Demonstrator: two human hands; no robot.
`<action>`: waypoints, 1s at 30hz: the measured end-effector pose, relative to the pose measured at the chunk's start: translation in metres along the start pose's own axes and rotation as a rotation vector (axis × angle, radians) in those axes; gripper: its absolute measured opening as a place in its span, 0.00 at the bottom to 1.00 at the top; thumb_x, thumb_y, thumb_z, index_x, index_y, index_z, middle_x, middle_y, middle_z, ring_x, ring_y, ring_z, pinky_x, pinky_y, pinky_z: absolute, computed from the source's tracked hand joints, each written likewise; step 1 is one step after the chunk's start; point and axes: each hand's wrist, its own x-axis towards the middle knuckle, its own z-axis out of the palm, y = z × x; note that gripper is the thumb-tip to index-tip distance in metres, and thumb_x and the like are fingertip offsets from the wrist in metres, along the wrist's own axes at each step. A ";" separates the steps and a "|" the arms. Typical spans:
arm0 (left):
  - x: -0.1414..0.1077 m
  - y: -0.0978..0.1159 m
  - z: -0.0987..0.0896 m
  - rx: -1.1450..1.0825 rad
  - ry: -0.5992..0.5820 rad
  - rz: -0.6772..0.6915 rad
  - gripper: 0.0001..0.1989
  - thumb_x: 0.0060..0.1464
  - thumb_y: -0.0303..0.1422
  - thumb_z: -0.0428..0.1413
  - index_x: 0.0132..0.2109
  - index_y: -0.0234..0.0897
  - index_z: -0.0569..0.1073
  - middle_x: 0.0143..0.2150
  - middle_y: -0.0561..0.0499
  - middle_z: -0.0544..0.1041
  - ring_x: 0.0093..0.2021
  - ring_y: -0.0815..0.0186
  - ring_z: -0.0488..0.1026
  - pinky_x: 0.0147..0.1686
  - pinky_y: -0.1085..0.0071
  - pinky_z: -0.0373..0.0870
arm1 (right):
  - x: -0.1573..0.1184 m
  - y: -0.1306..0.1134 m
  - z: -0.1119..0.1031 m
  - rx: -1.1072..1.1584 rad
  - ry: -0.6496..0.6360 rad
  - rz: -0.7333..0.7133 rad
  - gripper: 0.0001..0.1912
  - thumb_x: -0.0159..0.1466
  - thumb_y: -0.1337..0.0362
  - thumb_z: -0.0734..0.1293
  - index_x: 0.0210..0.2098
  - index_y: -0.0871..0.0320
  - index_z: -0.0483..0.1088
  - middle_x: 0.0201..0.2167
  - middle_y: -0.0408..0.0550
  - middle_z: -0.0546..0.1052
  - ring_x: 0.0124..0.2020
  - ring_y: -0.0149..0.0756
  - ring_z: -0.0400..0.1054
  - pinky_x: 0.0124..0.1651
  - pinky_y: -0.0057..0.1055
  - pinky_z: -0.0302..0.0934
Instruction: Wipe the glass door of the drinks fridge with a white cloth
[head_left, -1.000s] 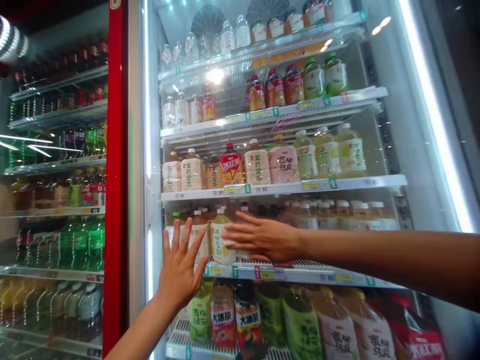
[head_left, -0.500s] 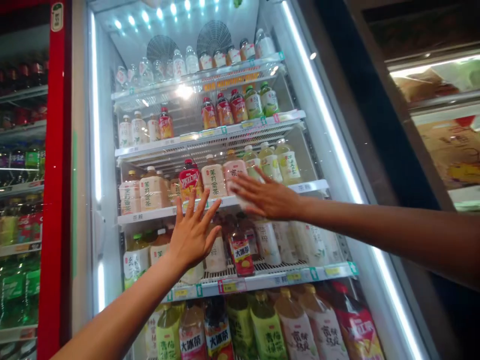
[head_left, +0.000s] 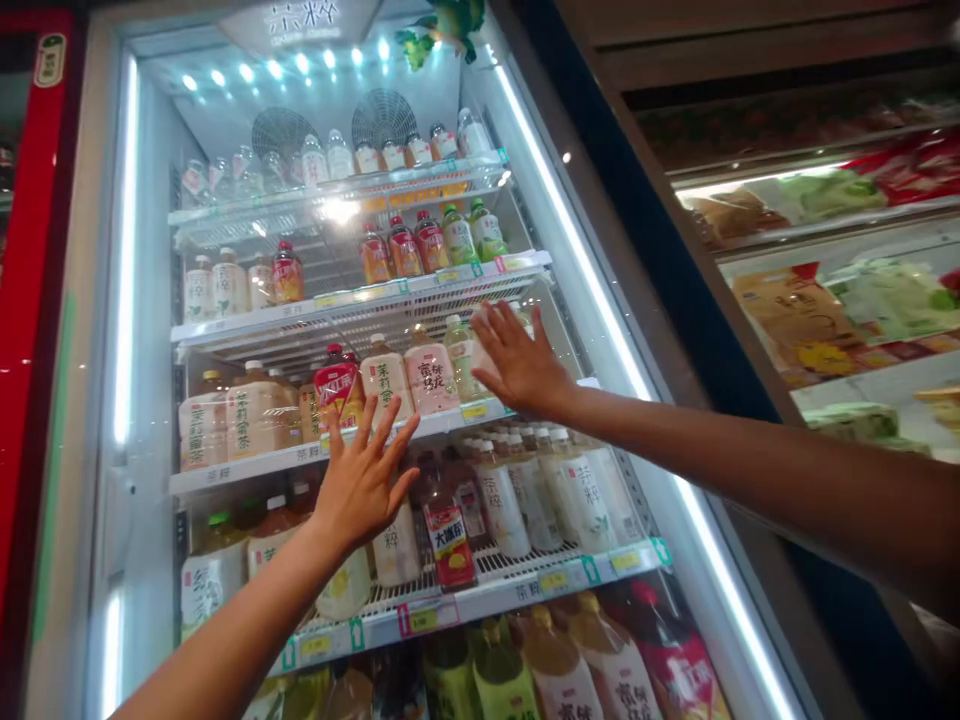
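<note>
Both of my hands are raised before a lit drinks fridge, and neither holds anything. My left hand [head_left: 364, 480] has its fingers spread, below a red-labelled tea bottle [head_left: 337, 385] and a cream-labelled bottle [head_left: 385, 365] in the view. To the right, my right hand [head_left: 521, 365] is open too, over the third shelf, hiding part of the bottles there. A pink-labelled bottle [head_left: 431, 375] shows between the two hands. Below them stands a dark bottle with a red label [head_left: 450, 540]. Whether either hand touches the fridge's glass I cannot tell.
White-labelled bottles [head_left: 589, 490] fill the right of the fourth shelf, with large bottles [head_left: 562, 655] underneath. A red-framed cabinet [head_left: 37, 300] stands at left. On the right, another display holds packaged food [head_left: 795, 310]. Green leaves [head_left: 450, 30] hang at the top.
The view has shifted, so the fridge sits further left and lower. My right hand has moved up from the shelf's front edge, its fingers now pointing upward. My left hand stays spread.
</note>
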 end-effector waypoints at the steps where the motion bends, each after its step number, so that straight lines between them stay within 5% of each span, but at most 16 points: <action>1: -0.002 -0.004 -0.002 0.003 -0.020 0.024 0.38 0.68 0.49 0.49 0.78 0.49 0.46 0.80 0.47 0.47 0.80 0.48 0.37 0.74 0.32 0.25 | 0.001 -0.007 0.001 0.013 -0.023 -0.090 0.41 0.74 0.43 0.50 0.78 0.57 0.34 0.79 0.57 0.45 0.79 0.56 0.37 0.75 0.71 0.31; 5: -0.014 -0.045 -0.015 0.050 -0.079 0.081 0.35 0.68 0.48 0.49 0.77 0.59 0.46 0.81 0.52 0.46 0.80 0.46 0.39 0.73 0.27 0.30 | 0.012 -0.032 0.000 0.065 -0.155 -0.542 0.41 0.72 0.38 0.54 0.77 0.51 0.44 0.78 0.47 0.50 0.79 0.44 0.41 0.80 0.55 0.32; 10: -0.044 -0.101 -0.025 0.079 -0.040 -0.035 0.34 0.68 0.50 0.48 0.76 0.61 0.48 0.80 0.51 0.49 0.80 0.45 0.41 0.71 0.24 0.33 | 0.052 -0.056 0.008 0.003 -0.078 -0.072 0.44 0.72 0.40 0.55 0.77 0.56 0.40 0.78 0.56 0.48 0.78 0.58 0.40 0.75 0.71 0.33; 15: -0.080 -0.097 -0.019 0.065 0.032 -0.199 0.35 0.67 0.48 0.50 0.76 0.56 0.50 0.80 0.49 0.50 0.80 0.46 0.41 0.73 0.28 0.27 | 0.066 -0.111 0.022 0.112 -0.150 -0.597 0.49 0.68 0.32 0.54 0.77 0.57 0.47 0.78 0.52 0.51 0.79 0.49 0.39 0.79 0.57 0.31; 20: -0.105 -0.080 -0.013 0.076 0.074 -0.291 0.37 0.67 0.45 0.52 0.77 0.56 0.47 0.80 0.49 0.49 0.80 0.45 0.43 0.72 0.26 0.31 | 0.116 -0.125 0.035 0.073 -0.052 -0.108 0.47 0.70 0.34 0.47 0.78 0.58 0.38 0.78 0.59 0.48 0.78 0.61 0.39 0.74 0.74 0.29; 26: -0.117 -0.070 -0.013 0.057 0.088 -0.405 0.32 0.68 0.41 0.50 0.76 0.55 0.52 0.79 0.49 0.50 0.80 0.45 0.43 0.71 0.24 0.34 | 0.127 -0.154 0.042 0.088 -0.122 -0.429 0.50 0.68 0.31 0.51 0.77 0.56 0.42 0.79 0.52 0.49 0.79 0.51 0.37 0.79 0.59 0.30; 30: -0.118 -0.069 -0.012 0.051 0.113 -0.408 0.32 0.68 0.39 0.49 0.76 0.55 0.53 0.79 0.49 0.50 0.80 0.45 0.44 0.70 0.21 0.36 | 0.157 -0.157 0.042 0.042 -0.096 -0.048 0.50 0.70 0.33 0.44 0.77 0.65 0.41 0.79 0.63 0.45 0.79 0.63 0.35 0.74 0.73 0.28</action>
